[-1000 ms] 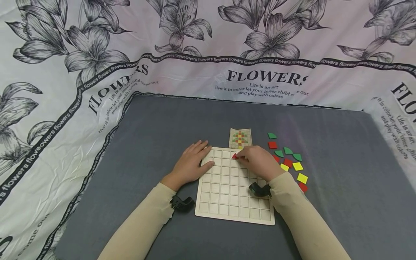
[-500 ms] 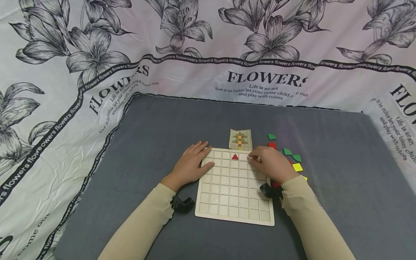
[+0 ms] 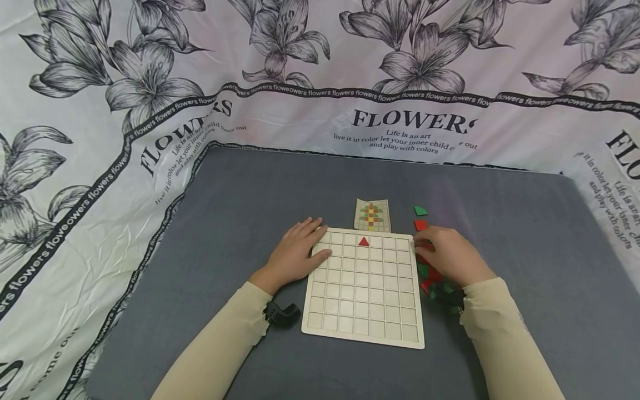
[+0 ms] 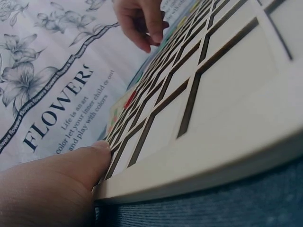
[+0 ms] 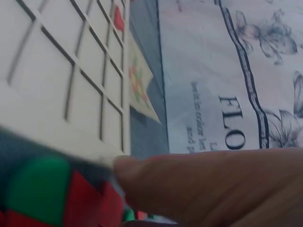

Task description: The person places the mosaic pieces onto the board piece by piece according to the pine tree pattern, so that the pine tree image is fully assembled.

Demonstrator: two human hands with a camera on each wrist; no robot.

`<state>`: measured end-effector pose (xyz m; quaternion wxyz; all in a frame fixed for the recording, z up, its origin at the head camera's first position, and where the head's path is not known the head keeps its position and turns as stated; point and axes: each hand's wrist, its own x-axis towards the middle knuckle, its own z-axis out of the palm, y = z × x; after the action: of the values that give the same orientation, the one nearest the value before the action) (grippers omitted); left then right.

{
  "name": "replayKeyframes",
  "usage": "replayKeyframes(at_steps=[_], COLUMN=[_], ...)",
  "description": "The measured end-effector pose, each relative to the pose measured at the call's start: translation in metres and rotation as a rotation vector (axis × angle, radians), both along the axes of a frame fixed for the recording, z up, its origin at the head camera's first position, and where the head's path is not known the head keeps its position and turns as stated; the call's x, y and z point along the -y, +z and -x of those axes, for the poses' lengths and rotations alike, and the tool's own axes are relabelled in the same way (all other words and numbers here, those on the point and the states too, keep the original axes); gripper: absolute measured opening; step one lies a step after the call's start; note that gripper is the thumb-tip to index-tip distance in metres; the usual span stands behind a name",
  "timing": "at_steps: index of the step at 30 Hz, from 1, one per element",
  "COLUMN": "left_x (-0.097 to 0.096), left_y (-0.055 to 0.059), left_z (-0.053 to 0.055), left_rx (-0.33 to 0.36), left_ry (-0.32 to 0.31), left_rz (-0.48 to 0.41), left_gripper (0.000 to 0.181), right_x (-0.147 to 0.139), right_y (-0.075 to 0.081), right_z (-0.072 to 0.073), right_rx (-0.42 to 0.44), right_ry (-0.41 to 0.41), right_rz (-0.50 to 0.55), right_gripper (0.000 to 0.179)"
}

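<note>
A pale grid board (image 3: 362, 289) lies on the grey cloth, with one red triangle tile (image 3: 364, 241) in a cell of its top row. My left hand (image 3: 294, 255) rests on the board's upper left edge, fingers spread and straight. Off the board's upper right edge, my right hand (image 3: 452, 255) is over the loose tiles with fingers loosely bent; no tile shows between them. In the right wrist view, a green tile (image 5: 40, 189) and red ones lie close below its thumb (image 5: 189, 184). The hand hides part of the pile.
A small pattern card (image 3: 372, 215) with a coloured tree design lies behind the board's top edge. Behind the right hand are a green quarter-round tile (image 3: 420, 211) and a red square tile (image 3: 421, 225). A flower-printed sheet (image 3: 300, 122) borders the grey cloth.
My right hand has let go of the red triangle tile, which now lies in the top row, and has moved right, off the board to the loose tiles. The left hand stays put.
</note>
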<state>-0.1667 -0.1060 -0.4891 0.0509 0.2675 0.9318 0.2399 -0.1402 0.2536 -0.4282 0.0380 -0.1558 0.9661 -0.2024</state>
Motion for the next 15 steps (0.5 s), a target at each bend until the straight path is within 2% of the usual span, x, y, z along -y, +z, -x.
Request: replayKeyframes(at_steps=[6,15], left_x=[0.000,-0.001], left_y=[0.000,-0.001], left_z=[0.001,0.001], left_rx=[-0.004,-0.005], left_ry=[0.003,0.002], left_rz=[-0.006,-0.003], left_gripper=[0.067,0.067], right_x=[-0.013,-0.014], right_y=[0.003,-0.004], right_z=[0.002,0.007], right_rx=[0.071,0.088], right_ry=[-0.039,-0.063], right_rz=[0.022,-0.019], right_gripper=[0.020,0.019])
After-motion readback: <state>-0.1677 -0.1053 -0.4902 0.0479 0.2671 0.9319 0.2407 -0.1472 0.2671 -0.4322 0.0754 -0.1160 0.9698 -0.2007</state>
